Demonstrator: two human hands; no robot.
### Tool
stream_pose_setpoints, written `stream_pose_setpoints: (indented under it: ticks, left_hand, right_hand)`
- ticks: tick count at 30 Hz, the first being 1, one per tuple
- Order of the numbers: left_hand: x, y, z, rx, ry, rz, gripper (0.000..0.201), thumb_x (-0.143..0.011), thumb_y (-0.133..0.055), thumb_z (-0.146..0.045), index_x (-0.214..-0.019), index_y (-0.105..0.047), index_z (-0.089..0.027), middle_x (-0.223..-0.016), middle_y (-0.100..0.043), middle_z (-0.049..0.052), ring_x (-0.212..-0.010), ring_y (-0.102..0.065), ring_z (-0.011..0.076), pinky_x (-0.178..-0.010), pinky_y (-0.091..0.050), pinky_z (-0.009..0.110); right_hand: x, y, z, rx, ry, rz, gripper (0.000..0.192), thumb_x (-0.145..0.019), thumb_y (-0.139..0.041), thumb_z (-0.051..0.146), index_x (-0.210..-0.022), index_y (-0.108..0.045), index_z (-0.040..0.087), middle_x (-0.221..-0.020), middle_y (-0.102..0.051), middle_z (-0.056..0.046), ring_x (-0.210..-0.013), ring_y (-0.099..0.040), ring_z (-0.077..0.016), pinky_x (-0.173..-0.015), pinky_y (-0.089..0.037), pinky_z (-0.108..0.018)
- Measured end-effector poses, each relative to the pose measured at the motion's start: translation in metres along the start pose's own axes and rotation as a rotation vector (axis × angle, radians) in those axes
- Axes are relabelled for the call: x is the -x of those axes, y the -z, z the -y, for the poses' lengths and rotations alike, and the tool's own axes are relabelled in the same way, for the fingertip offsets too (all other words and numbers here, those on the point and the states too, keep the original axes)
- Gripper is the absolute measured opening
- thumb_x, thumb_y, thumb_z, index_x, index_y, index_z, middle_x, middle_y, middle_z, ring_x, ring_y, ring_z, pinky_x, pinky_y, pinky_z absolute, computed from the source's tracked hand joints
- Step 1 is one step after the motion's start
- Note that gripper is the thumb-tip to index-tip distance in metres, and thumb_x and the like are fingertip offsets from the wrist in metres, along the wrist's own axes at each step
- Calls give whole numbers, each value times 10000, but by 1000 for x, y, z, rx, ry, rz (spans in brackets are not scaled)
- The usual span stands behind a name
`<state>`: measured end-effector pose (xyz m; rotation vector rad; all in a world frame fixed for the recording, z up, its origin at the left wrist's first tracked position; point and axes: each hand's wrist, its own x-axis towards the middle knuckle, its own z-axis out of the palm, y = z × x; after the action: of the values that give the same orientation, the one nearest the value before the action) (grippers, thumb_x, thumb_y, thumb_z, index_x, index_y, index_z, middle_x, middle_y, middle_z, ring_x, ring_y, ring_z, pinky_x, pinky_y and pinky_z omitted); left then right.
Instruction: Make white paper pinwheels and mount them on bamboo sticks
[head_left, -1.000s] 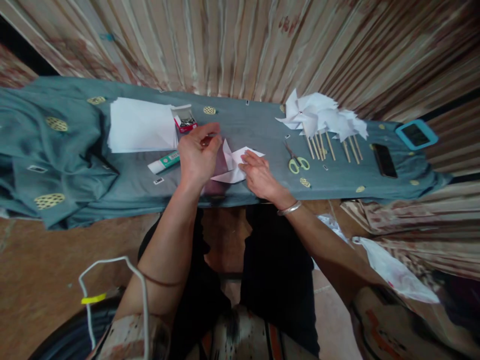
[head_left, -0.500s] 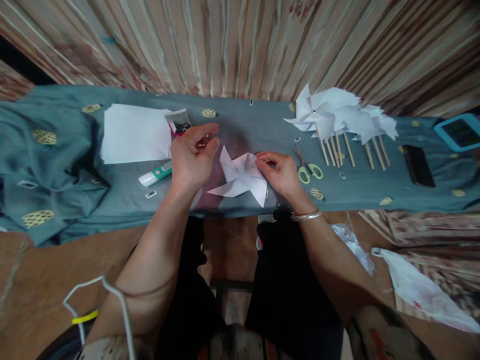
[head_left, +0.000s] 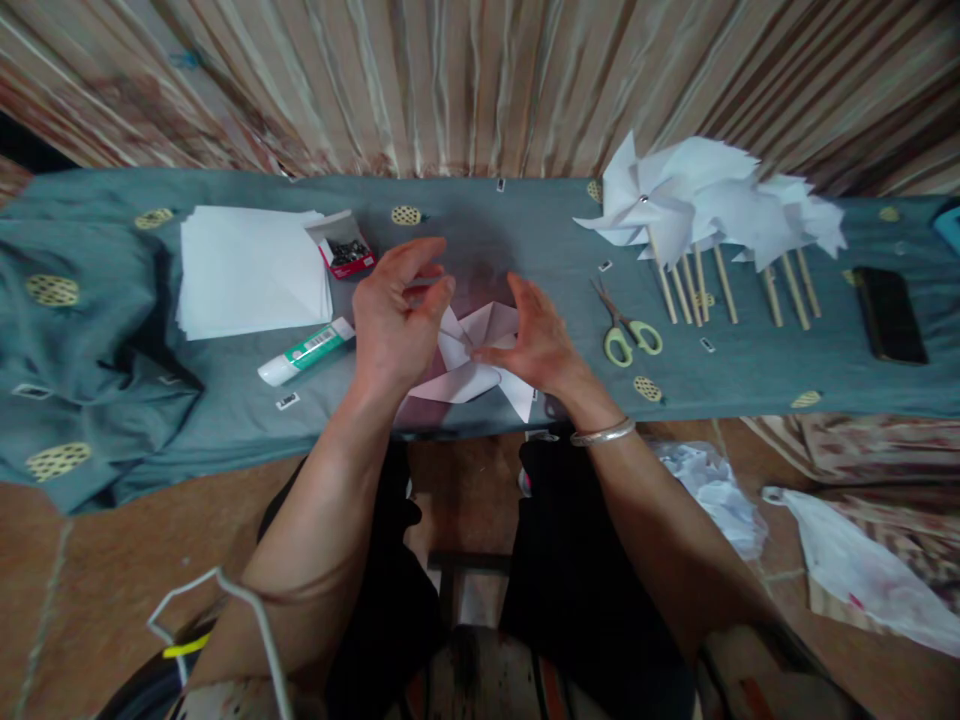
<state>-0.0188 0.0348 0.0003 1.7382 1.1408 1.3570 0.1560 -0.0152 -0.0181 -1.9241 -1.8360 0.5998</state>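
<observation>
— Where's the folded paper pinwheel?
— At the bench's near edge, between both hands; the left hand is half-curled, the right hand spread, fingertips on its folds.
— And around it?
— Glue tube, paper stack and pin box lie left; scissors and finished pinwheels lie right.

Our left hand and right hand cover the paper pinwheel's centre; we cannot read the glue tube's label.
</observation>
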Motion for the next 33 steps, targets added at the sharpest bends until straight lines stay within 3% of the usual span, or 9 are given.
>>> stream_pose_setpoints:
  ticks: [18, 24, 33]
  left_hand:
    - [-2, 0, -1, 30, 67, 38, 242, -807, -704, -332, -1034, -690, -248, -1079, -685, 61, -883, -681, 183, -754, -594, 298]
    - [-5, 1, 2, -22, 84, 36, 256, -820, -688, -378, -1036, -686, -241, -1074, -689, 49, -887, -677, 183, -764, -591, 302]
    - [-3, 11, 7, 14, 104, 47, 252, -823, -700, -291, -1073, -697, -265, -1160, -673, 33, -891, -678, 166, -789, -594, 311]
  right_hand:
    - [3, 4, 4, 55, -21, 83, 954, -706, -767, 360, -1508, -289, 165, -1574, -292, -198, -1470, -233, -373, -1147, -242, -620]
    - [6, 2, 5, 99, 43, 72, 868, -775, -708, 381, -1508, -275, 211, -1566, -303, -174, -1471, -231, -373, -1142, -227, -635]
    - [12, -1, 12, 97, 108, 137, 768, -876, -592, 309, -1529, -200, 217, -1607, -225, -146, -1499, -163, -344, -1166, -210, -598]
